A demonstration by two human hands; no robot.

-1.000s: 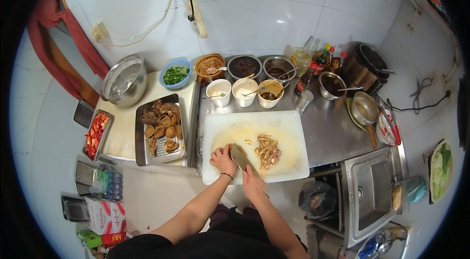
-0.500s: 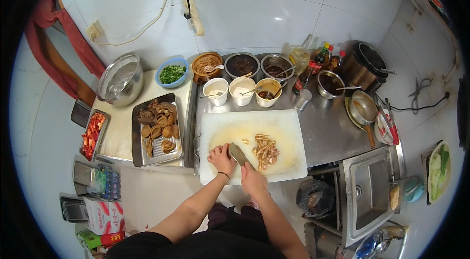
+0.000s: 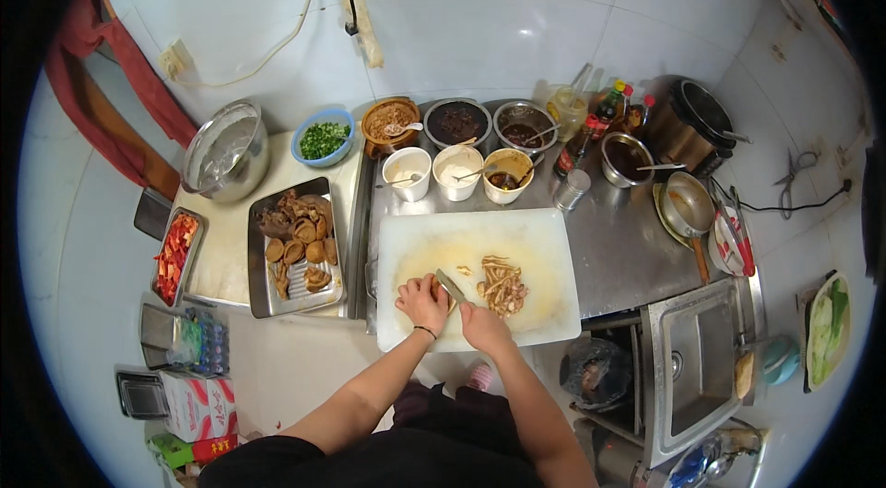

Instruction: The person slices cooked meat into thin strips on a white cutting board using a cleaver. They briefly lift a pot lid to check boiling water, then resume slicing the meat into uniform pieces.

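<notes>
On the white cutting board (image 3: 547, 308), my left hand (image 3: 423, 305) presses down with curled fingers on a piece of food. That piece lies mostly hidden beneath the hand, and I cannot make out its kind. Gripped in my right hand (image 3: 484, 327) is a kitchen knife (image 3: 450, 287), its blade slanting up and left right beside my left fingertips. To the right of the knife sits a pile of sliced brown meat (image 3: 504, 285). A few small scraps (image 3: 463, 270) lie above the blade.
Left of the board stands a metal tray (image 3: 307, 283) of braised food. Behind are three white tubs (image 3: 406, 173), bowls of dark sauce (image 3: 456, 122), a blue bowl of chopped greens (image 3: 323, 139) and sauce bottles (image 3: 577, 148). A pan (image 3: 688, 202) and a sink (image 3: 706, 368) are at right.
The knife has tilted so its blade shows narrower, and my right hand has shifted slightly right and up. My left hand stays nearly in place on the board.
</notes>
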